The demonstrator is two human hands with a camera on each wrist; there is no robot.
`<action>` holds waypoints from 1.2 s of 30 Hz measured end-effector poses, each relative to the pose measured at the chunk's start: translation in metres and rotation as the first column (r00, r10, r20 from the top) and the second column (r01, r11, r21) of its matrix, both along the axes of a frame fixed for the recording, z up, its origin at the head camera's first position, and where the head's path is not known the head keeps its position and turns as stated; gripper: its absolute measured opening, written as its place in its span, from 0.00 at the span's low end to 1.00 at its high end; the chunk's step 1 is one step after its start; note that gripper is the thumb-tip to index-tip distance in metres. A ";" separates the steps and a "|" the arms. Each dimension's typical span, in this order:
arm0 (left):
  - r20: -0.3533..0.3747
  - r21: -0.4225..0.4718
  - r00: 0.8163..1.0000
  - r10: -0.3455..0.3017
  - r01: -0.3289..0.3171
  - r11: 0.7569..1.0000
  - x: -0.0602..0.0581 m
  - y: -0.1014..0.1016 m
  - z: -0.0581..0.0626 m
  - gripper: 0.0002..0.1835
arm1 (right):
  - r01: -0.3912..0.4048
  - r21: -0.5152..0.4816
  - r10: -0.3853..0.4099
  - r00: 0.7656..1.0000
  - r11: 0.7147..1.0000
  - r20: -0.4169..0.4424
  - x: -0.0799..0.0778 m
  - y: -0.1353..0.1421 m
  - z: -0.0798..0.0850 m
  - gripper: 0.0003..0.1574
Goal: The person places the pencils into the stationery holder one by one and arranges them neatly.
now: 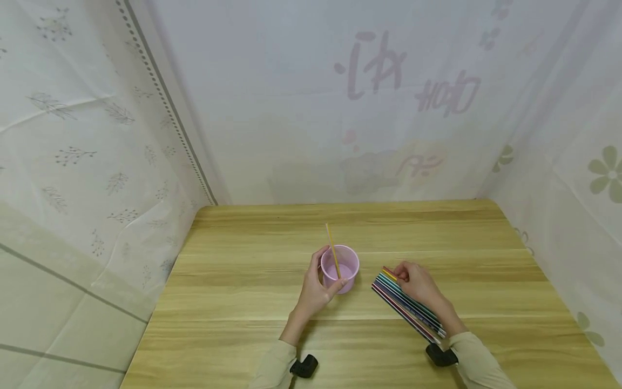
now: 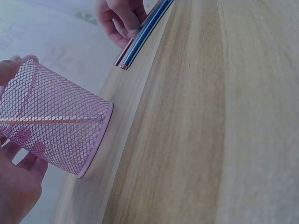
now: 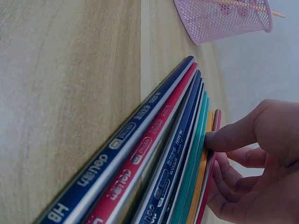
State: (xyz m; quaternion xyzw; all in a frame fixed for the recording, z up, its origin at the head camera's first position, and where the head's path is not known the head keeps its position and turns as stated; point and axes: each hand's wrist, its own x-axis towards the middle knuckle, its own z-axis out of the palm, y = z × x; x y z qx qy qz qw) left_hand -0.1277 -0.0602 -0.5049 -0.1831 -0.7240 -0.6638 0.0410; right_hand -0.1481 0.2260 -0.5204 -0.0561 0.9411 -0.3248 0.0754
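A pink mesh pencil cup [image 1: 347, 286] stands upright on the table, and my left hand [image 1: 313, 292] holds it round its left side. One yellow pencil [image 1: 331, 244] leans inside the cup, its upper end above the rim. To the right, a row of pencils [image 1: 407, 310] lies slanted on the tabletop, in dark blue, red, green and yellow. My right hand [image 1: 420, 283] is at the row's far edge. In the right wrist view, its thumb and curled fingers pinch a yellow pencil [image 3: 201, 175] and a red pencil [image 3: 214, 126] there.
The wooden table [image 1: 233, 292] reaches back to a pale printed curtain [image 1: 272, 108]. More printed cloth [image 1: 82, 162] hangs on the left side. A black wrist mount [image 1: 305, 367] sits by the left sleeve, and another black mount [image 1: 441, 355] lies near the pencils' lower ends.
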 end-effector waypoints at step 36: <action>0.015 0.003 1.000 -0.003 0.003 1.000 0.000 -0.001 -0.003 0.47 | -0.008 -0.202 -0.049 0.959 0.979 -0.278 0.002 -0.030 0.076 0.12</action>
